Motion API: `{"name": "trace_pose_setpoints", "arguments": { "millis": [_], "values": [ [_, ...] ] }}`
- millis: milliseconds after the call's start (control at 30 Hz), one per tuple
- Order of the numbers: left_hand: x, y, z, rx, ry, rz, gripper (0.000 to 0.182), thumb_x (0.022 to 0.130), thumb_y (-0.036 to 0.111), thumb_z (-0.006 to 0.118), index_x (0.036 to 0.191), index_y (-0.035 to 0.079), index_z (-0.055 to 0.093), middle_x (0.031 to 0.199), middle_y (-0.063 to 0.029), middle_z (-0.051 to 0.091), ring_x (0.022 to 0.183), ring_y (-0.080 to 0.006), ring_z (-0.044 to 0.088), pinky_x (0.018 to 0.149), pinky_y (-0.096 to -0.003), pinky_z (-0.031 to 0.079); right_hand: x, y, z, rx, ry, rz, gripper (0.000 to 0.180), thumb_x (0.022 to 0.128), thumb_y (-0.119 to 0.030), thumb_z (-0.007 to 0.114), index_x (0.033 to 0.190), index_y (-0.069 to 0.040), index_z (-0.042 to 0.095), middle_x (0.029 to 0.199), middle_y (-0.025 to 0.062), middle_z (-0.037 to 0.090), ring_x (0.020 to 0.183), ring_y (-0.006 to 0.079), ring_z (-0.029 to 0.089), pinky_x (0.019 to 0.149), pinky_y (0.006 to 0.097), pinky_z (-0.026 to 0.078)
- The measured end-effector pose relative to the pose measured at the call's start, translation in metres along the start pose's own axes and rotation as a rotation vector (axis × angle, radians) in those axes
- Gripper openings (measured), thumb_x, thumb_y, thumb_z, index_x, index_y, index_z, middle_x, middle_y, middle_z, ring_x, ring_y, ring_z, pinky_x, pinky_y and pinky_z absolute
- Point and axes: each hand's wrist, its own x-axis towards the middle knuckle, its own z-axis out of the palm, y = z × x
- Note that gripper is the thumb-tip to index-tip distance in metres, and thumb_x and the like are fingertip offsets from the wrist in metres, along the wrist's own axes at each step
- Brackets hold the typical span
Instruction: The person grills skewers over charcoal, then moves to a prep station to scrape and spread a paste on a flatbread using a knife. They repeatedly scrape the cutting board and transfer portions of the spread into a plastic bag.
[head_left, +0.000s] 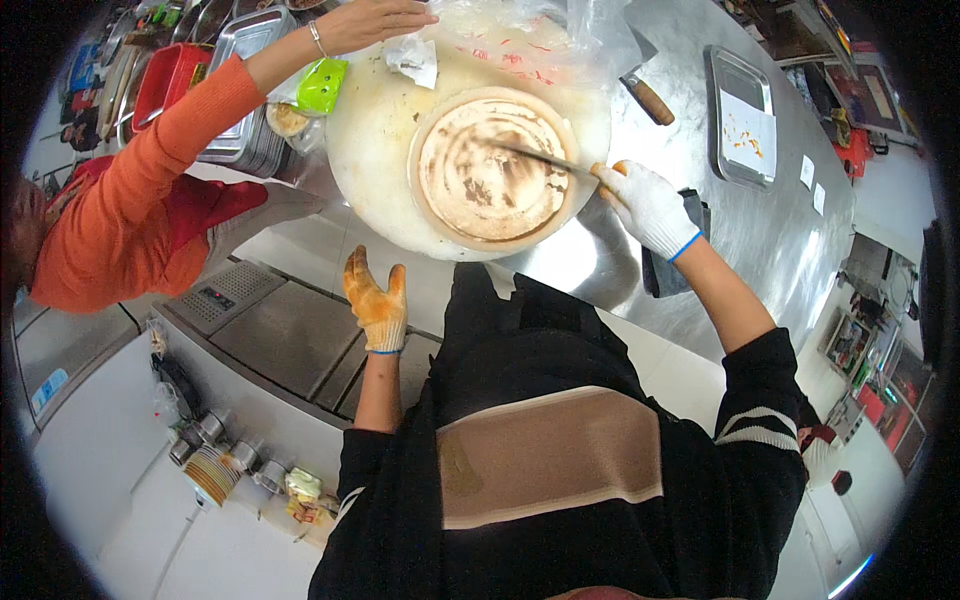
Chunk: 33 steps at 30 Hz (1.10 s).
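My right hand (646, 206), in a white knit glove, grips a long thin-bladed tool (536, 155), probably a knife seen edge-on. Its blade reaches over a large round flatbread (491, 169) with brown patches and a paler rim. The bread lies on a round pale cutting board (367, 161) at the steel table's edge. My left hand (377, 300), in an orange-stained glove, is held off the table to the board's lower left, fingers apart and holding nothing.
A co-worker's hand (375, 26) reaches over the board's far side, near clear plastic bags (517, 45) and crumpled white paper (414, 61). A wooden-handled cleaver (649, 101), a metal tray (739, 67) and a dark cloth (667, 270) lie right. Stacked metal trays (244, 135) stand left.
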Motion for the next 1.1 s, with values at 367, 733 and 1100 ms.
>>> {"name": "trace_pose_setpoints", "arguments": {
  "millis": [367, 733, 1100],
  "values": [
    [-0.039, 0.007, 0.010, 0.008, 0.041, 0.060, 0.071, 0.089, 0.018, 0.087, 0.150, -0.003, 0.058, 0.147, -0.0290, 0.062, 0.137, -0.0474, 0.058, 0.117, -0.0541, 0.047, 0.011, 0.021, -0.017, 0.035, 0.016, 0.021, 0.033, 0.106, -0.021, 0.063, 0.139, -0.014, 0.065, 0.102, 0.0172, 0.066, 0.095, 0.0402, 0.070, 0.083, 0.0510, 0.058],
    [-0.048, 0.001, 0.007, 0.001, 0.004, -0.027, 0.071, 0.091, 0.023, 0.085, 0.152, -0.002, 0.058, 0.150, -0.0278, 0.061, 0.141, -0.0463, 0.056, 0.120, -0.0537, 0.044, 0.005, 0.026, -0.012, 0.063, -0.052, -0.031, 0.036, 0.105, -0.021, 0.066, 0.140, -0.013, 0.067, 0.102, 0.0159, 0.067, 0.097, 0.0379, 0.070, 0.084, 0.0488, 0.058],
    [-0.049, -0.005, -0.002, 0.038, -0.002, -0.043, 0.072, 0.092, 0.024, 0.085, 0.153, -0.002, 0.057, 0.152, -0.0277, 0.060, 0.142, -0.0465, 0.054, 0.120, -0.0547, 0.043, -0.013, 0.017, -0.021, 0.019, -0.072, -0.070, 0.032, 0.105, -0.021, 0.066, 0.136, -0.015, 0.068, 0.104, 0.0156, 0.068, 0.095, 0.0378, 0.071, 0.083, 0.0493, 0.059]
  ]
}}
